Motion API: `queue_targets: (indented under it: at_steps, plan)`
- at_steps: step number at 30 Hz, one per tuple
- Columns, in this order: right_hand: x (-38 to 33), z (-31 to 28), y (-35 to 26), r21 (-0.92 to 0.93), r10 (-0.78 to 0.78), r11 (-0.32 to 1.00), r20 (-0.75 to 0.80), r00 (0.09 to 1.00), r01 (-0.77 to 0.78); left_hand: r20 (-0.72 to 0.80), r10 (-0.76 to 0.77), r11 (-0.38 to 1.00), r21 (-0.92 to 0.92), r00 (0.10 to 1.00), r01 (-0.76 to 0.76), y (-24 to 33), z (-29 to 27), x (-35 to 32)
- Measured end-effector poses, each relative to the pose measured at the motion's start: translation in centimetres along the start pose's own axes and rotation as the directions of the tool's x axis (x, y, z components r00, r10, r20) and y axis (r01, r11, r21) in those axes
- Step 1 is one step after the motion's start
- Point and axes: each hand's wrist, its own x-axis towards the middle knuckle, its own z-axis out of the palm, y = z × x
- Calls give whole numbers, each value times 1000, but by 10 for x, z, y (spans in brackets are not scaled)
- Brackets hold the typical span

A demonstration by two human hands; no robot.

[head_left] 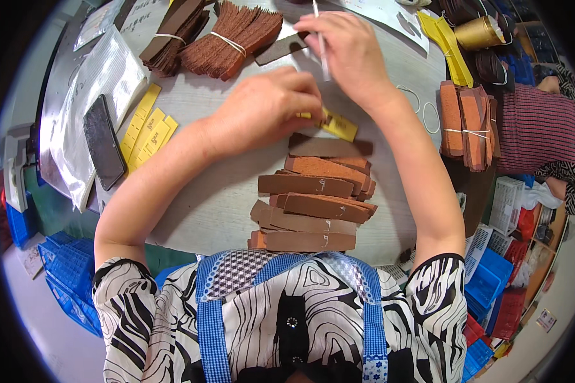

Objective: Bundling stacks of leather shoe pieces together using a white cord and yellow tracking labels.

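My left hand (271, 105) is closed at the middle of the table, its fingertips pinching a yellow template strip (340, 127). That strip lies just above a brown leather piece (331, 147). Farther away, my right hand (348, 57) grips a thin white pen-like stick (322, 51), held roughly upright. Beside its fingers lies a flat dark brown piece (280, 50). Toward my body runs a column of overlapping brown leather strips (310, 185), several with small white marks.
Bundles of reddish-brown strips (233, 41) tied with bands lie at the far left; another banded bundle (469, 127) sits right. A black phone (104, 142), yellow templates (150, 137) and clear plastic bag (102, 83) lie left. A gold thread spool (478, 33) stands far right. Another person sits right.
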Motion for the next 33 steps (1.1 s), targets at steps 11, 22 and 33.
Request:
queue_targets:
  at_steps: [11,22,33]
  plan:
    - [-62,-57,-42,294,356,875,146,923,-384,127,-164,953,-235,978,190,32,-18,-15]
    - [-73,-68,-41,666,665,493,125,736,-560,-157,-176,957,204,972,206,13,5,1]
    - [-71,-68,-47,683,698,427,168,696,-593,-169,-145,938,290,975,190,15,12,1]
